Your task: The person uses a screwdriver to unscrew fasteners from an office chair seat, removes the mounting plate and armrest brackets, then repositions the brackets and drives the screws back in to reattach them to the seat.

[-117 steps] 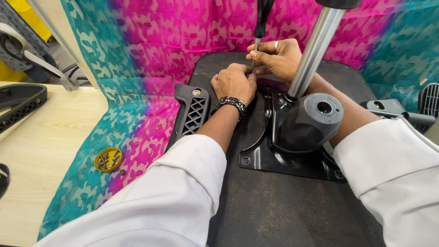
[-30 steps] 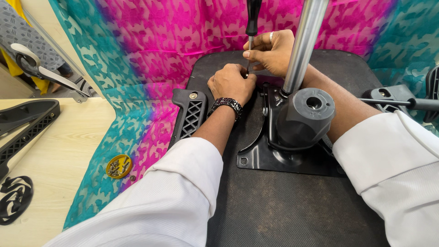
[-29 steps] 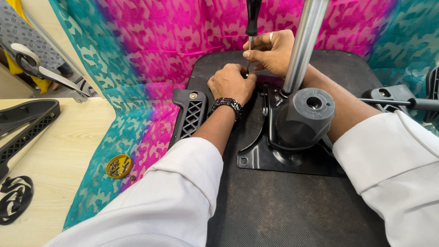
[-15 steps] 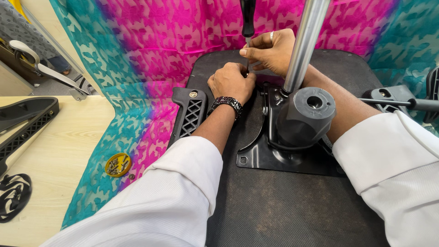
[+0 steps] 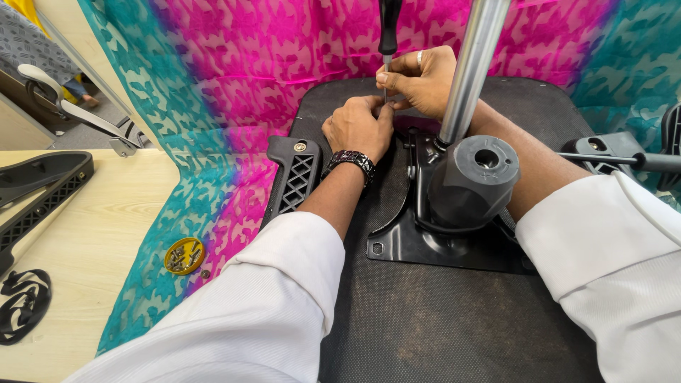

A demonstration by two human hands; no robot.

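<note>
Screwdriver (image 5: 388, 28) work is what your hands are at, so start nearest you: your two white sleeves (image 5: 262, 312) run forward over the upturned black seat underside (image 5: 425, 333). Between your forearms lies the black metal mechanism plate (image 5: 418, 245) with its grey round housing (image 5: 475, 174), and the silver gas-lift column (image 5: 474, 64) rises just beside your right wrist.

Your left hand (image 5: 357, 128), a dark watch (image 5: 350, 162) at its wrist, is curled closed at the plate's far edge, fingertips pinched about the tool's thin shaft; whether it also holds a screw, you cannot tell. Your right hand (image 5: 418, 81), just beyond and touching it, is closed around the shaft below the black handle.

Compared with the frames of the last second, little has changed: the hands keep the same grip at the same spot, and only the handle stands a touch more upright. That suggests one fastener is being turned steadily.

Left of your left forearm lies a black lattice bracket (image 5: 294, 181); nearer, a yellow dish of screws (image 5: 184, 255) on the pink and teal cloth (image 5: 213, 85).
</note>
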